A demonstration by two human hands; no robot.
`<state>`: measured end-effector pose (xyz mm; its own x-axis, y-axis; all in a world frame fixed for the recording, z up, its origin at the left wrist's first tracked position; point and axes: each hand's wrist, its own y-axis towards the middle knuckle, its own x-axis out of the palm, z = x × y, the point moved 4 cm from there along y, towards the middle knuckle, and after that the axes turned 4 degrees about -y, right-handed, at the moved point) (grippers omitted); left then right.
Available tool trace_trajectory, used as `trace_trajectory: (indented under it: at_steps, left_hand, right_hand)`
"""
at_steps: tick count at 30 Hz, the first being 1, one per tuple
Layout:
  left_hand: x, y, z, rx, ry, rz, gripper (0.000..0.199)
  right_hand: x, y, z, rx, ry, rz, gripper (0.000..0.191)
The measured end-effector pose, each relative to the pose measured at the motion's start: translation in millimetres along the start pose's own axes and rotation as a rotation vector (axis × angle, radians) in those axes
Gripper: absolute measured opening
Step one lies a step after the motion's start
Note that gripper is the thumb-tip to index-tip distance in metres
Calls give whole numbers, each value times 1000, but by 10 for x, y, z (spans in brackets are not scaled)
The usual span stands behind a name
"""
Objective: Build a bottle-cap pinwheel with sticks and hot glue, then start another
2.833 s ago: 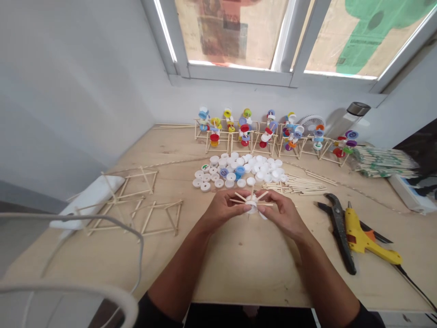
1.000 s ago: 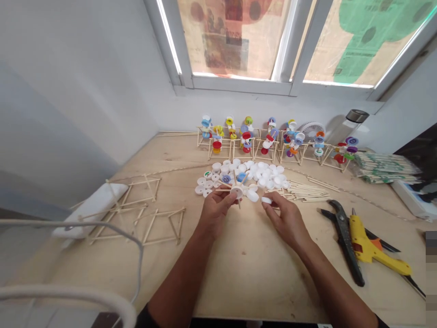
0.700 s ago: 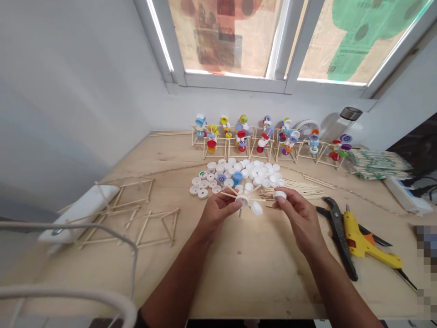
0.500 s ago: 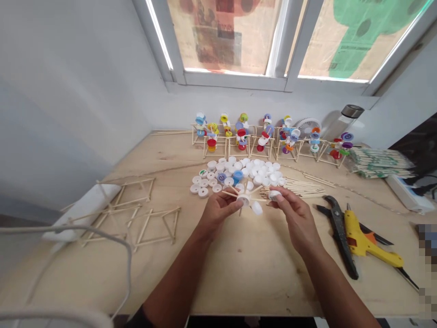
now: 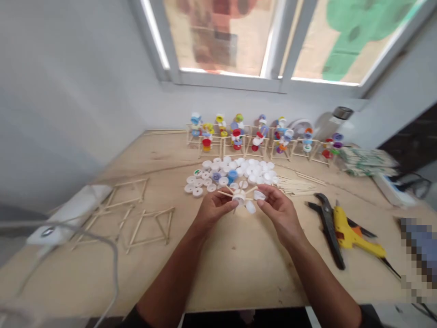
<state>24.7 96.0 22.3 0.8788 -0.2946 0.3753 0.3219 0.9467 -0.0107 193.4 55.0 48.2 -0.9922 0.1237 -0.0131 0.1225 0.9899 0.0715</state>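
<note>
White spoked wheel of plastic and wood point(image 5: 239, 197) is up above the pale wooden table point(image 5: 232, 278), in the left hand point(image 5: 211, 210). It has a round white plastic middle, and thin pale sticks poke out of it like sun rays. One white oval-looking cap point(image 5: 251, 207) sits low on its right side and looks joined to a stick.

The left hand is curled nearly closed, with its thumb in front pinching the round middle. The right hand point(image 5: 280, 213) is partly curled. Its thumb and fingertips pinch a small round white plastic cap point(image 5: 260, 195) close beside the wheel. I can't tell if that cap touches the end of a stick.

The wheel looks very light — just plastic and little sticks. It should feel stiff, not squishy. The sticks are skinny, so they might snap or pop loose if someone squeezes or bends them. The round middle seems the best place to hold, because it is the fattest part. The little cap looks smooth and maybe a bit slippery, so a soft pinch on its rim should work well.

Behind the hands is a big bunch of loose white plastic caps point(image 5: 253, 176), with a bright blue plastic cap point(image 5: 232, 176) among them. Thin loose wooden sticks point(image 5: 300, 187) lie to the right of the caps. Nearer the right arm is a yellow glue gun point(image 5: 345, 231) — it lies next to a black-handled tool point(image 5: 330, 237).
</note>
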Motion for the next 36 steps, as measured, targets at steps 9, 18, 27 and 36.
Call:
trace_trajectory:
  at_steps: [9, 18, 27, 36]
  left_hand:
    - [10, 0, -3, 3, -2, 20, 25]
    - [4, 7, 1, -4, 13, 20, 28]
    - [-3, 1, 5, -17, 15, 35, 27]
    - [-142, 25, -7, 46, -62, 165, 24]
  right_hand:
    - [-6, 20, 36, 33, 28, -109, 38]
    - [2, 46, 39, 25, -42, -168, 43]
    - [-30, 46, 7, 17, -78, -120, 40]
    - [-259, -205, 200, -228, -826, -50, 36]
